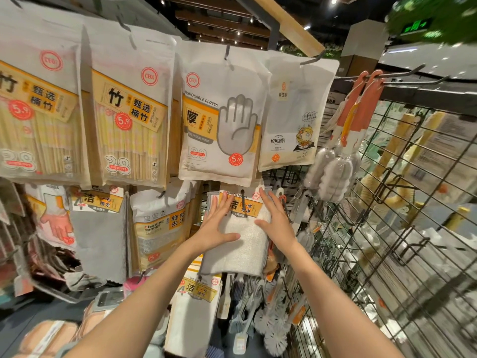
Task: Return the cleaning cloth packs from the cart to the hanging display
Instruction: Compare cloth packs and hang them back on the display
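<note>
Pressing left hand (215,226) and right hand (275,220) flat on hanging cloth pack (240,249).

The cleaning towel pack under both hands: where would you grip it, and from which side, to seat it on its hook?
Probably the card header, pinched at both top corners from the front. The cleaning towel pack hangs by a hole there, and the cloth below is soft. The left hand and right hand lie flat.

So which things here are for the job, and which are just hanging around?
For the job:
white cleaning cloth pack with orange label
left hand and right hand, both flat on it
black hanging hook

Just there:
disposable gloves bag with grey hand print
bamboo chopstick packs
cleaning sponge pack
white bottle brushes
</note>
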The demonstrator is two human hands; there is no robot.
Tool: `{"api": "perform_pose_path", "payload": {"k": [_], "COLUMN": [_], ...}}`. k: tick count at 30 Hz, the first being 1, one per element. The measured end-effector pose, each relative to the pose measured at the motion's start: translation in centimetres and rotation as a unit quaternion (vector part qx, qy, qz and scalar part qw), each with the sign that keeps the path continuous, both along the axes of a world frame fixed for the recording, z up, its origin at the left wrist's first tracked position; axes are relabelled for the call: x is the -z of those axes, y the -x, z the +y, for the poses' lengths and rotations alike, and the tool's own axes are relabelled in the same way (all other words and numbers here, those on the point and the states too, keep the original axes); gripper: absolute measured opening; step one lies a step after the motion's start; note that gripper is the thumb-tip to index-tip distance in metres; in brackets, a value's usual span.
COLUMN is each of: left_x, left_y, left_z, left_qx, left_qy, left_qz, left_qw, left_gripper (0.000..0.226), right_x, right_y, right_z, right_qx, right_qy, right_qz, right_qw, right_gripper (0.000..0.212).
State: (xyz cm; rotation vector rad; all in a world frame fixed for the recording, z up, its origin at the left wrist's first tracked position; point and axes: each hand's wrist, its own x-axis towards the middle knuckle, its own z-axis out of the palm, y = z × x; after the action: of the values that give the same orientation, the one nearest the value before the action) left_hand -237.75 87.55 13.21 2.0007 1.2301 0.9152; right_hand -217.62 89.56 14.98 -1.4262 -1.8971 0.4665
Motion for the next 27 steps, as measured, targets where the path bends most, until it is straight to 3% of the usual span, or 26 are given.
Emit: {"api": "perform_pose_path", "payload": {"k": [11, 21, 27], "left_x": [-1.0, -0.9, -1.1], "left_y": [0.0, 0.2, 0.2], "left_z": [1.9, 2.7, 3.2], "left_qx": [-0.010, -0.019, -0.037], "left_qy": [0.038, 0.054, 0.056], "left_qz": [0.021, 0.033, 0.084], "left_qw": [0.999, 0.998, 0.994], "left_gripper": [0.106, 0.103, 0.102], "right_x": [-0.3, -0.4, -0.6], "right_y": [0.3, 0.0, 0.1], "right_z": [1.6, 2.6, 2.9], "right_qx": [-0.004, 0.002, -0.003], "right_qy": [0.011, 0.010, 0.023], "right_qz": [0.042, 0.026, 0.013], "right_qw": [0.999, 1.000, 1.000], "right_gripper": [0.086, 0.087, 0.088]}}
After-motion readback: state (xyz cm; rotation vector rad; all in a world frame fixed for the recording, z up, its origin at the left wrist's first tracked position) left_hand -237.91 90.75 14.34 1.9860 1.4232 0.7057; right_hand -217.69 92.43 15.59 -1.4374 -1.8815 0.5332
